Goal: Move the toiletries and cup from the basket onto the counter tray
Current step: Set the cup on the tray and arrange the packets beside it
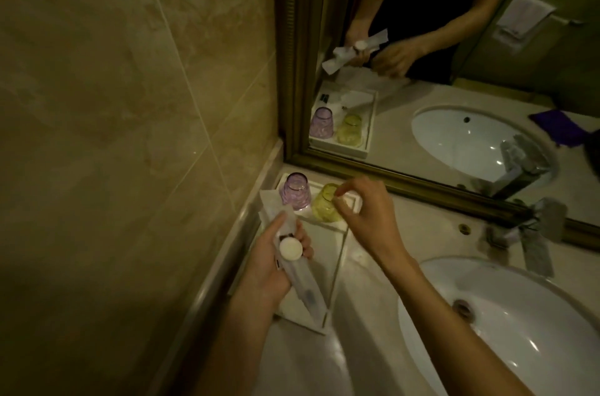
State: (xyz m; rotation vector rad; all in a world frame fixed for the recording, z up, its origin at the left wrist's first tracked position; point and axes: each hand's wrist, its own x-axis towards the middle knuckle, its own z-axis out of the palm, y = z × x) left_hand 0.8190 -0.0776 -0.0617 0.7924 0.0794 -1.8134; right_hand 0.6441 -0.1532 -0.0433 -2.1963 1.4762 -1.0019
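A white tray (337, 261) lies on the counter in the corner beside the wall. At its far end stand a purple cup (294, 190) and a yellow cup (325, 207), both upside down. My left hand (271, 261) hovers over the tray, shut on several wrapped toiletry packets (303, 285) and a small bottle with a round white cap (291, 249). My right hand (368, 212) is just over the yellow cup, fingers curled and slightly apart, with nothing visibly in it. No basket is in view.
A white oval sink (506, 324) fills the right side, with a chrome tap (532, 240) behind it. A framed mirror (422, 183) stands at the counter's back edge. A tiled wall (130, 136) closes the left side.
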